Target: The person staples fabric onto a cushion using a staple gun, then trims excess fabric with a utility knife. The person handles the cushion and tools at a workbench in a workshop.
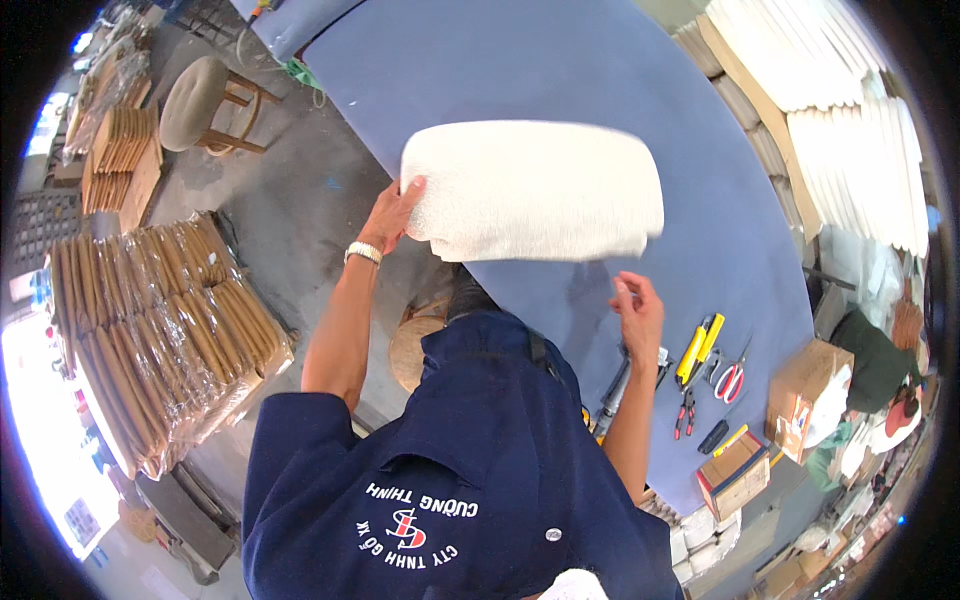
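Observation:
A white upholstered pad (535, 190), long with rounded corners and textured fabric, is held over the blue-grey worktable (700, 150). My left hand (395, 213) grips its left end, thumb on the upper face and the other fingers mostly hidden. My right hand (640, 305) is just below the pad's right end, apart from it, fingers loosely bent with nothing visible in them. Near my right forearm lie a yellow-handled tool (699, 348), scissors (731, 382) with red and white handles, red-and-black pliers (685, 414) and a dark tool (713, 437). My forearm partly covers a grey tool (617, 390).
A small open box (735, 475) and a larger cardboard box (805, 395) stand at the table's right end. White pads (860, 170) are stacked beyond the far edge. Plastic-wrapped brown panels (165, 335) and a padded stool (210, 105) stand left on the floor.

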